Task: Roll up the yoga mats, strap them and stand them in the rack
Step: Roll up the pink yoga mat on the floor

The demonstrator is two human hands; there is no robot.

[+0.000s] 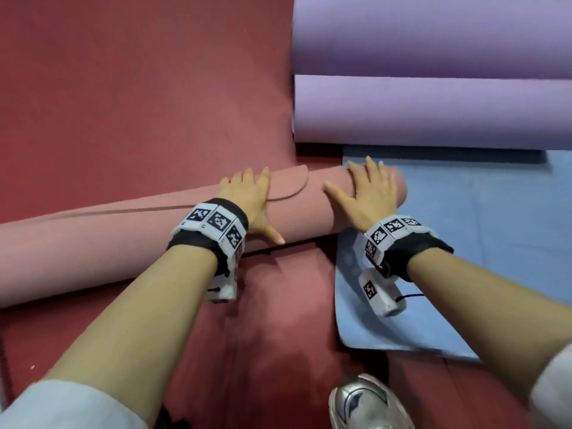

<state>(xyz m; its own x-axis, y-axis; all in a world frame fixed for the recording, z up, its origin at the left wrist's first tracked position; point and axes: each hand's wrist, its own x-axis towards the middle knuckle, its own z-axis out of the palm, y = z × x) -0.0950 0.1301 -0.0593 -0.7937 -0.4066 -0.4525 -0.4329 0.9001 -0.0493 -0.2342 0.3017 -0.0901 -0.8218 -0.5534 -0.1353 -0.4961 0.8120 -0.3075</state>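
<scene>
Step in hand: rolling. The pink mat (pixel 93 243) was a full roll, not yet strapped.
Pink mat position: lay on its side on the red floor (pixel 123 88), running from the left edge of view to the near corner of the blue mat (pixel 495 227), where its right end rested.
Loose end: the rounded corner flap (pixel 291 184) sat on top of the roll between the two hands, with the seam running off to the left.
Left hand (pixel 247 196): flat, fingers straight, palm pressing the roll just left of the flap, gripping nothing.
Right hand (pixel 365 193): flat and spread, pressing the top of the roll near its right end, gripping nothing.
Dark strip (pixel 272 250): showed at the near underside of the roll; possibly a strap, could not tell.
Purple mat (pixel 433 109): rolled, beyond the blue mat, well apart from the hands.
Rack: not in view.
Next move (judgement): keep one hand pinning the flap so the roll stays tight while the other brings a strap round it.
Risk (judgement): lifting both palms would likely let the flap spring loose.
</scene>
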